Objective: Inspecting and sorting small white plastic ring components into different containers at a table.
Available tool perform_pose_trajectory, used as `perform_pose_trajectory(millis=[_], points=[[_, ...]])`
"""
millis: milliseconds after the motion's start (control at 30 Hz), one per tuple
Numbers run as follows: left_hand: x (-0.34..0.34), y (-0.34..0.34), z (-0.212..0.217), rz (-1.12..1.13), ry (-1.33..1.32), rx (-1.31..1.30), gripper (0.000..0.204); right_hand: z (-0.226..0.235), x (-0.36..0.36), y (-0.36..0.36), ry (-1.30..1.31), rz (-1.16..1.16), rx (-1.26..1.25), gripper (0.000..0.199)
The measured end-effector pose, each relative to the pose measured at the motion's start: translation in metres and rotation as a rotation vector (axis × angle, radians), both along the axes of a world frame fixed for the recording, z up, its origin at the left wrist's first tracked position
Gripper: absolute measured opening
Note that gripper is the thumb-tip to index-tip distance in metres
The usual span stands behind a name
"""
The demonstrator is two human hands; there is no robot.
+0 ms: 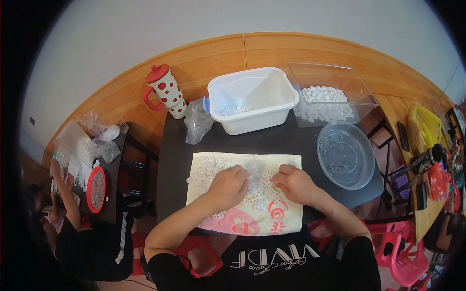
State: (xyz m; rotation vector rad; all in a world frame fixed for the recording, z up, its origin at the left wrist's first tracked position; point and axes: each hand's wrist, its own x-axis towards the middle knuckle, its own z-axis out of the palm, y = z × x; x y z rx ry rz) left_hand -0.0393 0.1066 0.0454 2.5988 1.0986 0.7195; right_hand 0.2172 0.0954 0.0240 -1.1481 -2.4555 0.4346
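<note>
A cream cloth (199, 184) with pink and red print lies flat on the dark table in front of me. Many small white plastic pieces (264, 186), each with what look like two holes, are spread over it. My left hand (228, 186) rests among them near the cloth's middle, its fingers curled together; whatever they hold is hidden. Toward the cloth's right side, my right hand (297, 184) has thumb and fingers pinched at the edge of the pieces. What sits between those fingertips is too small to make out.
Behind the cloth stands a white tub (255, 121) with a few pieces inside. Right of it are a clear bin (335, 72) of white pieces and a round clear tray (345, 182). A dotted tumbler (167, 92) and plastic bag (198, 123) stand left. Another person works at a side table (111, 184).
</note>
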Motion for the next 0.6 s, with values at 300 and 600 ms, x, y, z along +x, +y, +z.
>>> perform_pose_trajectory(millis=[300,600], points=[[-0.001,-0.047,-0.028,0.172,-0.662,-0.767,0.012,0.003,-0.006,-0.006,0.039,0.069,0.020,0.016],[0.019,-0.071,-0.030,0.193,-1.283,-1.022,0.015,0.017,-0.038,-0.035,0.869,0.100,-0.511,0.015]])
